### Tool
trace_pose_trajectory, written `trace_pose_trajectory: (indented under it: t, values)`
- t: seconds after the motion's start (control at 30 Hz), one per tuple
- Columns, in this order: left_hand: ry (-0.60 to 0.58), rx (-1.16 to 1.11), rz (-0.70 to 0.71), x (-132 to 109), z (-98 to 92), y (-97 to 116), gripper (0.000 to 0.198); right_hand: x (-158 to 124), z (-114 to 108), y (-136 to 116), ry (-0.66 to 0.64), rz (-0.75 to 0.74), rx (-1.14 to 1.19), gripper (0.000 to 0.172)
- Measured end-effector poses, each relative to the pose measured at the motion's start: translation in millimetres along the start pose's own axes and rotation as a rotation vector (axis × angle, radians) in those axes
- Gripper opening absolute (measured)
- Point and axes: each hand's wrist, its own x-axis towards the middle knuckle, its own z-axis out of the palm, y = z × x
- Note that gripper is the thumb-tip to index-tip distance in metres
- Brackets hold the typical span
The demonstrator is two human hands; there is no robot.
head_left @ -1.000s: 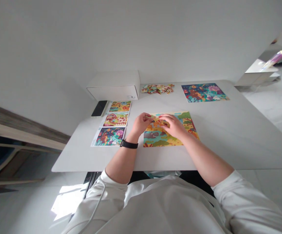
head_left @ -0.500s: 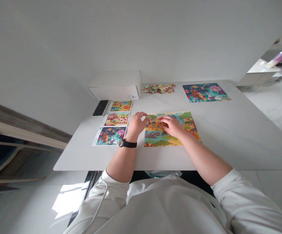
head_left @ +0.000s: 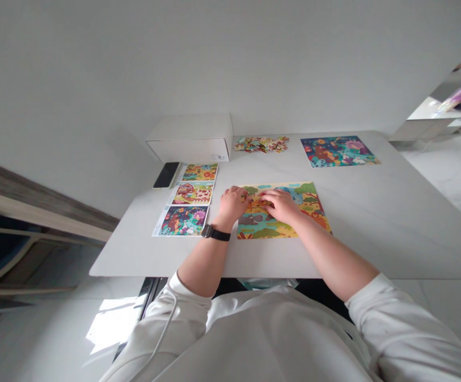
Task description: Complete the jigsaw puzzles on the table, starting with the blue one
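A jigsaw puzzle [head_left: 268,232] with a brightly coloured animal picture lies flat on the table in front of me; a hippo, a lion and an elephant show on it. My left hand [head_left: 232,202] rests over its upper left part, fingers bent and apart, tips touching the surface. From the other side my right hand [head_left: 283,205] reaches in, fingers stretched leftward across the upper middle of the puzzle. The fingertips of both hands are close together, and the pieces beneath them are hidden. A black watch [head_left: 216,233] is on my left wrist.
Loose puzzle pieces [head_left: 261,144] lie heaped by the wall, beside a white box [head_left: 190,139]. On the left are a picture sheet [head_left: 191,193] with three scenes and a phone [head_left: 166,175]. A dark blue animal puzzle [head_left: 338,151] lies at the back right of the table [head_left: 373,228].
My left hand has come down and to the right, from hovering at the puzzle's left edge to touching its surface. The right hand has stayed nearly in place. The view has shifted slightly.
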Motion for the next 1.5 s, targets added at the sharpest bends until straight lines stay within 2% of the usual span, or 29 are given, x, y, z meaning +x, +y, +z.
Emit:
trace_pose_trajectory:
  t: [0.57, 0.73, 0.8, 0.97, 1.2, 1.33, 1.5]
  values:
    - [-0.029, 0.019, -0.009, -1.4, -1.2, 1.9, 0.025, -0.3, 0.9, 2.0, -0.006, -0.008, -0.059, 0.033]
    - [-0.018, 0.015, -0.008, -2.3, -3.5, 3.8, 0.026, -3.5, -2.3, -1.5, -0.048, -0.047, -0.055, 0.034]
    - [-0.021, -0.005, 0.021, -1.8, -4.2, 5.0, 0.028, -5.9, -3.5, -4.4, -0.064, -0.054, -0.07, 0.035]
    - [-0.102, -0.105, 0.213, -0.3, -3.0, 6.2, 0.036, -10.1, -3.7, -10.3, -0.079, -0.048, -0.113, 0.037]
    - [-0.139, -0.094, 0.184, -1.4, -0.2, 2.3, 0.035, -11.9, -4.7, -9.2, -0.104, -0.085, -0.096, 0.029]
    - [-0.144, -0.091, 0.172, -1.6, -2.2, 2.6, 0.035, -14.5, 0.3, -11.4, -0.091, -0.082, -0.114, 0.04]
    - [-0.165, -0.059, 0.176, -3.1, -2.9, 3.4, 0.038, -20.6, 18.8, -17.4, -0.077, 0.0, -0.196, 0.057]
